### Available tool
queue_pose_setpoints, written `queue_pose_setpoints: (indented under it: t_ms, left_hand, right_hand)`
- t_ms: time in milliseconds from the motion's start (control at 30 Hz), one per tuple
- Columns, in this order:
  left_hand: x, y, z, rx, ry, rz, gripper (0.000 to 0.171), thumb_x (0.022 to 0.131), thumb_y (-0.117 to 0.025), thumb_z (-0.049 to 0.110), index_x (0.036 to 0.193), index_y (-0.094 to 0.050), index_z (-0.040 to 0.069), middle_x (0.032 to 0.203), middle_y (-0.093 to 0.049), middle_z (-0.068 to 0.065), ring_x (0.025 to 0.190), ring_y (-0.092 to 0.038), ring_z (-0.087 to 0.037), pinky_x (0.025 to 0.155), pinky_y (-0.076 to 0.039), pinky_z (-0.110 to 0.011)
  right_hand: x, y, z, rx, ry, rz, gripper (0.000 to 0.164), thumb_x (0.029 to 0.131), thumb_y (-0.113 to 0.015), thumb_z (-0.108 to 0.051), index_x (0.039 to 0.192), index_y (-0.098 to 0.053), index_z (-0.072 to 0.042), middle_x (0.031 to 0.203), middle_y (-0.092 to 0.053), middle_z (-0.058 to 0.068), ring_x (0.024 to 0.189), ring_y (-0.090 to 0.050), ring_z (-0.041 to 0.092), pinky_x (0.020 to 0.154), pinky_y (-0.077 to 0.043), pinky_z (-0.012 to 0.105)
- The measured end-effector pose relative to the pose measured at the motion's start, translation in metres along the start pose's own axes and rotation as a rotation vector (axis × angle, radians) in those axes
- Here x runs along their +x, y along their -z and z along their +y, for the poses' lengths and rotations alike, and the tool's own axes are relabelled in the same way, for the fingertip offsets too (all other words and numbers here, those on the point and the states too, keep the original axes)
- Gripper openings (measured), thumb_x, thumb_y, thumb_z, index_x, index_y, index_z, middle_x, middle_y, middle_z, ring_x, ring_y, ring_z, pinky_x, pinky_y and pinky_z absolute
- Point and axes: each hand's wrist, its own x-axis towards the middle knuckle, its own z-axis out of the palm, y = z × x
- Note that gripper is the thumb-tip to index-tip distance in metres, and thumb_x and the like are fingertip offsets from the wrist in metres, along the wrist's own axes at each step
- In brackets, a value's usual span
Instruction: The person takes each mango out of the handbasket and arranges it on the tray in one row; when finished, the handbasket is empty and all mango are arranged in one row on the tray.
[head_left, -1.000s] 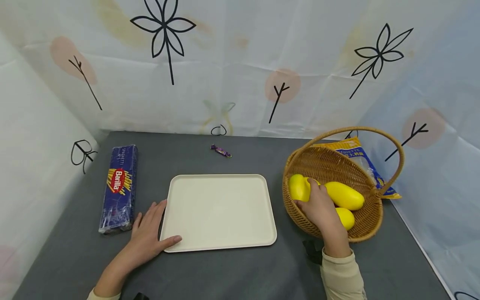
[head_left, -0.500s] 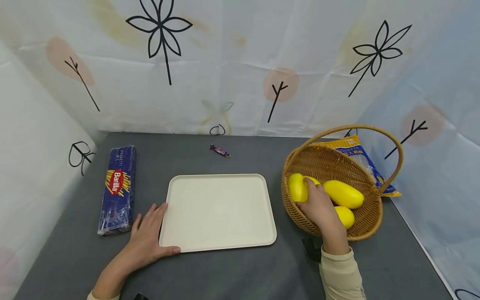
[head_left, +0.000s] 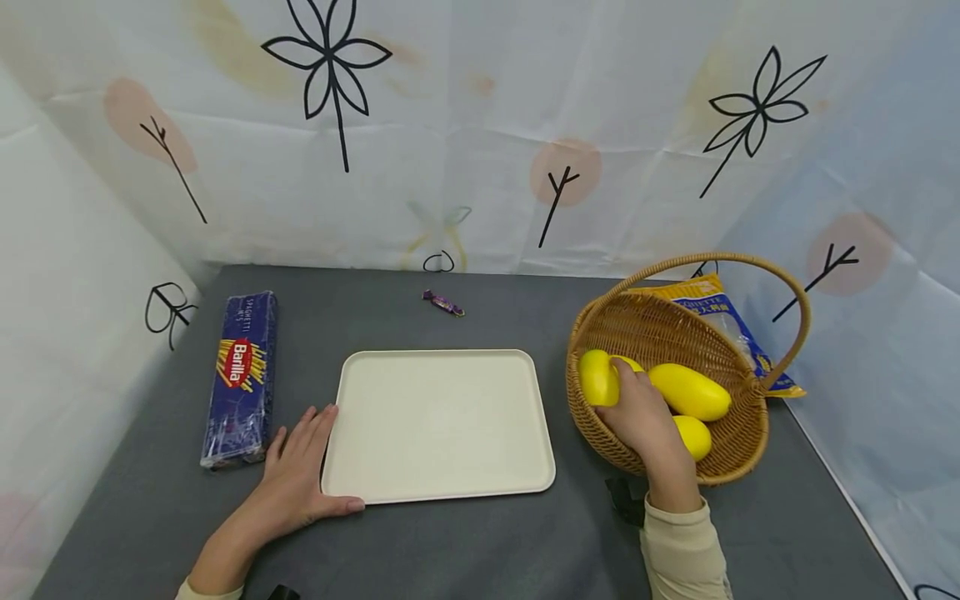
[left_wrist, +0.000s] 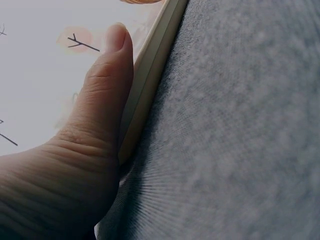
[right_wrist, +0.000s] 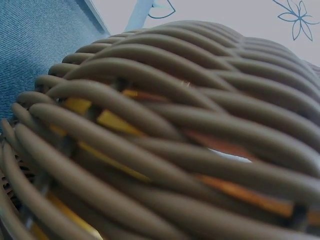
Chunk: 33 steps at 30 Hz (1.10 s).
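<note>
In the head view my left hand (head_left: 296, 471) lies with straight fingers at the left edge of a cream rectangular tray (head_left: 442, 425). Its thumb runs along the near edge; the left wrist view shows the thumb (left_wrist: 102, 95) against the tray's side (left_wrist: 145, 82). My right hand (head_left: 637, 417) reaches into a brown wicker basket (head_left: 738, 446) and grips a smooth yellow mango-like fruit (head_left: 597, 379), partly covered by the fingers. Two more yellow fruits, a long one (head_left: 690, 392) and a rounder one (head_left: 693, 437), lie beside that hand. Basket weave (right_wrist: 165, 120) fills the right wrist view, hiding the fingers.
A blue Barilla spaghetti pack (head_left: 238, 379) lies left of the tray. Behind the tray is a purple wrapped candy (head_left: 443, 302). A yellow-and-blue bag (head_left: 701, 290) sits behind the basket, whose tall handle (head_left: 802, 321) arches over it. Patterned cloth (head_left: 465, 100) encloses the grey table.
My left thumb has slid down from the tray's rim to lie along its near edge, and the fingers sit slightly lower. The right hand keeps its hold on the yellow fruit.
</note>
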Motion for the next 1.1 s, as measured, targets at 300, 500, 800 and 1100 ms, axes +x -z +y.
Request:
queue_pose_setpoints:
  t_ms: [300,500,800,1100]
  left_hand:
    - [0.0,0.001,0.001,0.009,0.006,-0.025,0.13,0.06,-0.073,0.072,0.154,-0.012,0.006,0.153,-0.024,-0.023,0.141,-0.015,-0.041,0.105,-0.008,-0.068]
    - [0.0,0.002,-0.001,0.01,0.001,-0.042,0.129,0.061,-0.073,0.072,0.154,-0.011,0.006,0.153,-0.024,-0.023,0.141,-0.015,-0.041,0.106,-0.008,-0.067]
    - [0.0,0.003,-0.001,0.007,0.004,-0.045,0.128,0.062,-0.073,0.071,0.154,-0.012,0.005,0.153,-0.024,-0.024,0.141,-0.016,-0.042,0.107,-0.008,-0.067]
    - [0.0,0.004,0.0,-0.014,0.003,-0.063,0.127,0.063,-0.073,0.07,0.153,-0.012,0.004,0.153,-0.023,-0.025,0.142,-0.014,-0.042,0.109,-0.006,-0.065]
  right_hand:
    - [-0.005,0.002,0.002,0.023,-0.018,0.003,0.08,0.084,-0.069,-0.017,0.146,-0.024,0.006,0.132,-0.043,0.035,0.111,-0.049,0.045,0.09,-0.043,0.057]
    - [-0.009,0.005,0.003,0.027,-0.016,0.01,0.081,0.085,-0.069,-0.02,0.147,-0.024,0.006,0.132,-0.043,0.035,0.111,-0.049,0.045,0.086,-0.044,0.057]
    - [-0.013,0.009,0.002,0.036,-0.016,0.03,0.081,0.087,-0.068,-0.022,0.149,-0.022,0.004,0.135,-0.041,0.035,0.113,-0.048,0.045,0.086,-0.044,0.057]
    - [-0.026,0.023,-0.007,0.022,-0.02,0.058,0.08,0.088,-0.068,-0.025,0.148,-0.024,0.004,0.131,-0.043,0.035,0.107,-0.05,0.044,0.082,-0.045,0.055]
